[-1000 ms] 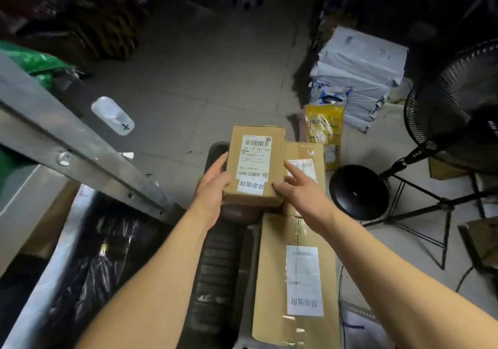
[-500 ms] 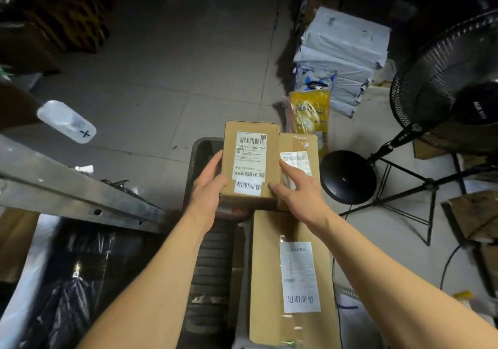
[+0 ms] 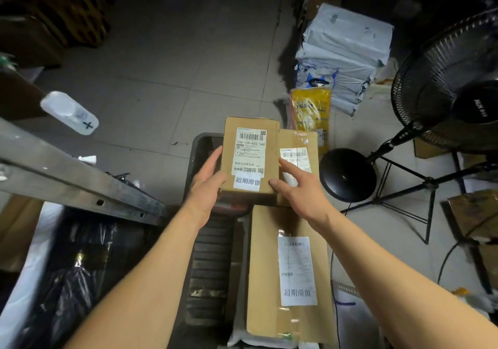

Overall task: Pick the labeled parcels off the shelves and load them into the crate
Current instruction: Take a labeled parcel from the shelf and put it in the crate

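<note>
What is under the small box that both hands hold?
Under the small box a taped box shows at its right and the dark crate at its left; the space directly beneath is hidden.

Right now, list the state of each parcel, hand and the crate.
Small box: held over the crate, label up.
Second box: flat beside it, label up.
Long box: lying flat, label up.
Left hand: grips small box.
Right hand: fingers on small box.
Crate: open.
</note>
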### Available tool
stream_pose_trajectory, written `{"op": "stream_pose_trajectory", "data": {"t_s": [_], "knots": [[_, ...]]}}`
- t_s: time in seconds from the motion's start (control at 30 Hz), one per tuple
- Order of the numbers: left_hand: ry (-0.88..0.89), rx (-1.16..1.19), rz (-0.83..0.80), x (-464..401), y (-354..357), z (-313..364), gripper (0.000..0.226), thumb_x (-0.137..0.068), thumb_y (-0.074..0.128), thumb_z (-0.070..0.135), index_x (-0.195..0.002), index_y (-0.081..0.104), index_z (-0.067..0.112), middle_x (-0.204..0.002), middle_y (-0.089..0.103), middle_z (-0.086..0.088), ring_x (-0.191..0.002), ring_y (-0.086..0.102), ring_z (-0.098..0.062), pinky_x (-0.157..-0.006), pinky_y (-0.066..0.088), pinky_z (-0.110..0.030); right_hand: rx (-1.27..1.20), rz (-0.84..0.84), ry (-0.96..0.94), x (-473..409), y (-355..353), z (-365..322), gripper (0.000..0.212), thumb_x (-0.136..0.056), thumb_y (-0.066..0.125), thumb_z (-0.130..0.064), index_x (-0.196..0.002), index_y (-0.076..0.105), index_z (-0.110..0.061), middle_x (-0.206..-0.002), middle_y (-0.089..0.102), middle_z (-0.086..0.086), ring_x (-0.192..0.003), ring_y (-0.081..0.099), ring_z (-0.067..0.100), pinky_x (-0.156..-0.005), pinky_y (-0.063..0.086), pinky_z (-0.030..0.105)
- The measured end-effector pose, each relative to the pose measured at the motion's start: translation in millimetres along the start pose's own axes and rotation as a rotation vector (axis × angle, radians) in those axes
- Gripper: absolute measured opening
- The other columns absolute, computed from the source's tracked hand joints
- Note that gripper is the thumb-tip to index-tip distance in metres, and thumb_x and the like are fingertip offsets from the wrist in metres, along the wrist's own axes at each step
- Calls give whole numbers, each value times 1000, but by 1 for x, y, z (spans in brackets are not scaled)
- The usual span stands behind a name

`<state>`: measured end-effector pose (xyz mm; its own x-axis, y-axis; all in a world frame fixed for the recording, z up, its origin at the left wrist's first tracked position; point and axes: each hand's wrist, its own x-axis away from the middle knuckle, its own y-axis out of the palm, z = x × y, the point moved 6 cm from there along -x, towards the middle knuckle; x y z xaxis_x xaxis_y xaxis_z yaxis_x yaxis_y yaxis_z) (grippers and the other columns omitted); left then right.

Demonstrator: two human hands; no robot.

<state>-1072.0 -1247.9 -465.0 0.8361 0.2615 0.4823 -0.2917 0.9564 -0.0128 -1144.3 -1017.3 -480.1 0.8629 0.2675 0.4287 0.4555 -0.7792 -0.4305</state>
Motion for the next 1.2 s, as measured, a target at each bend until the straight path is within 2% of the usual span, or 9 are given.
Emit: {"op": "stream_pose_trajectory", "data": {"t_s": [0.07,0.23,0.47,0.57,0.73,0.87,0.93,1.1,1.2], "knots": [[19,-11,19,2,-2,2,57,-95,70,35,-141,52,63,-139,66,25,-139,57,-12,-115,47,-59,2,7,-4,2,-2,-5,63,-85,69,-68,-144,46,-67,-156,49,-18,-155,29,18,-127,29,56],[50,-120,85,18,-6,16,47,-100,73,29,-133,60,60,-129,66,33,-137,56,-7,-114,51,-53,-17,26,-80,20,-10,-29,53,-101,72,-32,-151,56,-34,-142,59,-17,-134,45,6,-114,36,30],[239,-749,179,88,0,52,40,-108,56,22,-148,58,26,-146,62,5,-133,55,-13,-102,48,-29,483,111,-344,69,-26,-66,34,-106,58,-21,-138,67,-26,-136,69,-4,-126,58,17,-108,49,37],[314,-1014,127,119,15,57,43,-108,51,19,-150,54,27,-151,57,5,-137,51,-17,-109,48,-32,745,128,-444,96,-27,-74,38,-103,55,-15,-137,68,-28,-132,70,-4,-124,55,21,-103,50,38],[403,-1179,40,164,50,65,47,-106,49,21,-153,51,29,-154,55,6,-141,45,-19,-119,43,-43,849,233,-486,160,-49,-67,39,-99,57,-16,-135,68,-26,-126,71,-1,-109,58,26,-88,48,40],[573,-1380,-84,197,95,66,43,-102,50,22,-144,58,26,-147,61,5,-133,51,-23,-111,44,-44,876,343,-407,233,-65,-43,25,-80,71,-7,-103,73,-17,-93,71,6,-87,62,34,-68,33,36],[653,-1420,-176,214,123,55,44,-100,51,23,-144,57,25,-145,62,2,-131,52,-26,-108,44,-44,864,404,-350,273,-73,-20,25,-72,75,-8,-96,74,-17,-84,69,5,-80,63,34,-63,37,35],[822,-1400,-487,289,210,7,53,-93,42,30,-141,62,21,-139,65,-3,-129,56,-32,-104,49,-44,739,539,-56,401,-90,57,35,-93,63,-21,-127,70,-19,-112,69,9,-106,59,36,-88,50,47],[1002,-1382,-686,358,262,-32,60,-84,34,35,-128,71,19,-125,72,-3,-112,65,-35,-90,57,-47,694,638,119,491,-97,101,29,-93,55,-25,-118,69,-22,-107,68,7,-104,60,35,-82,46,45]]}}
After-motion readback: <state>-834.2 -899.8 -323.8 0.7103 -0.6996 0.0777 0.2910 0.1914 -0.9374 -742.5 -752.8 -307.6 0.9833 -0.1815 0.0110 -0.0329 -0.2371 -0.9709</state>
